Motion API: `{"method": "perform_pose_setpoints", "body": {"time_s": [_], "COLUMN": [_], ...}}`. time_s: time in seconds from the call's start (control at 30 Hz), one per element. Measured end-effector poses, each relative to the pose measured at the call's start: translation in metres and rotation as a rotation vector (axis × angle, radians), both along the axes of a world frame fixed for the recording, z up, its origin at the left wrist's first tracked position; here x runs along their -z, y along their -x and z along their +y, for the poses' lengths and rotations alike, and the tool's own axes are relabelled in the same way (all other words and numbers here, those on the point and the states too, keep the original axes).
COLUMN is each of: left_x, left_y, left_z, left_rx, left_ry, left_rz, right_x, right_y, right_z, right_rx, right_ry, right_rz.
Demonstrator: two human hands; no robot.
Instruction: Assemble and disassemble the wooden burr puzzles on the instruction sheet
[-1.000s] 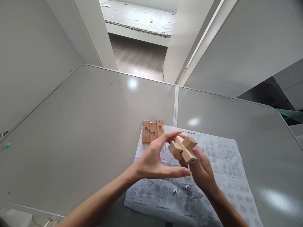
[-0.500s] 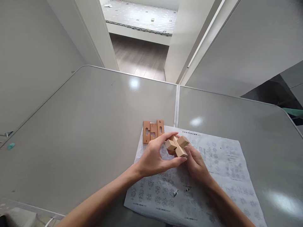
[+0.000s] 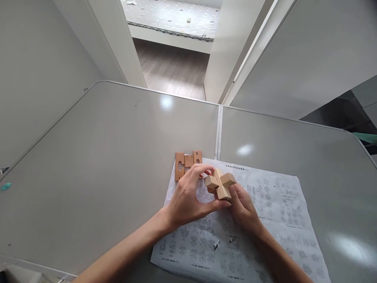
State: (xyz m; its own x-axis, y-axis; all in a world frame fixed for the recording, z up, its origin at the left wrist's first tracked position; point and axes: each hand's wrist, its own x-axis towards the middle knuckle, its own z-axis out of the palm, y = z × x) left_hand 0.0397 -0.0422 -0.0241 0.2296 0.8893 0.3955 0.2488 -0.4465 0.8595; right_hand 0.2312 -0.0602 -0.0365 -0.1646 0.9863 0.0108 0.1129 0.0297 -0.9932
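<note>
Between both hands, above the paper, is a cross-shaped wooden burr puzzle (image 3: pixel 223 190) made of interlocked pale bars. My left hand (image 3: pixel 190 196) grips it from the left, with the thumb at its near end and the fingers at its far end. From the right, my right hand (image 3: pixel 244 202) holds it low; some of those fingers are hidden behind the wood. Just beyond the left hand lie several flat notched wooden pieces (image 3: pixel 180 159), two of them marked with numbers and partly covered by that hand.
A creased sheet of printed diagrams (image 3: pixel 282 212) lies under the hands on the grey table (image 3: pixel 103 165). A metal seam (image 3: pixel 218 133) crosses the tabletop. Beyond its far edge, a doorway shows a bed (image 3: pixel 173 17).
The left hand's far fingers have curled a little at the puzzle's far end. The puzzle has turned slightly, still in both hands. The view has shifted slightly.
</note>
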Motion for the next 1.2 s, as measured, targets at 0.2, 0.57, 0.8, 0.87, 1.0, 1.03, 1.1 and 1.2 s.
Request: {"method": "perform_pose_setpoints", "body": {"time_s": [0.2, 0.57, 0.8, 0.87, 1.0, 1.03, 1.1, 1.2], "left_x": [0.001, -0.0061, -0.0067, -0.0064, -0.0044, -0.0035, -0.0016, 0.0004], "left_y": [0.0006, 0.0027, 0.0026, 0.0032, 0.0054, 0.006, 0.0067, 0.0065], "left_z": [0.0015, 0.0052, 0.0064, 0.0069, 0.0083, 0.0086, 0.009, 0.0085], "left_rx": [-0.1, -0.112, -0.073, -0.066, -0.048, -0.048, -0.063, -0.108], "left_ry": [-0.166, -0.274, -0.243, -0.245, -0.26, -0.27, -0.269, -0.174], "left_rz": [0.158, 0.284, 0.218, 0.223, 0.242, 0.251, 0.26, 0.213], "right_x": [0.0005, 0.0044, 0.0014, 0.0008, -0.0005, -0.0008, -0.0014, -0.0017], "right_y": [-0.0005, -0.0001, 0.0031, 0.0037, 0.0046, 0.0046, 0.0046, 0.0043], "right_z": [-0.0009, -0.0028, -0.0031, -0.0029, -0.0023, -0.0022, -0.0021, -0.002], "right_rx": [-0.054, -0.142, -0.117, -0.11, -0.093, -0.089, -0.078, -0.055], "right_ry": [0.001, -0.009, -0.019, -0.017, -0.014, -0.004, 0.021, 0.036], "right_rz": [-0.001, -0.063, -0.101, -0.097, -0.059, -0.047, -0.032, -0.029]}}
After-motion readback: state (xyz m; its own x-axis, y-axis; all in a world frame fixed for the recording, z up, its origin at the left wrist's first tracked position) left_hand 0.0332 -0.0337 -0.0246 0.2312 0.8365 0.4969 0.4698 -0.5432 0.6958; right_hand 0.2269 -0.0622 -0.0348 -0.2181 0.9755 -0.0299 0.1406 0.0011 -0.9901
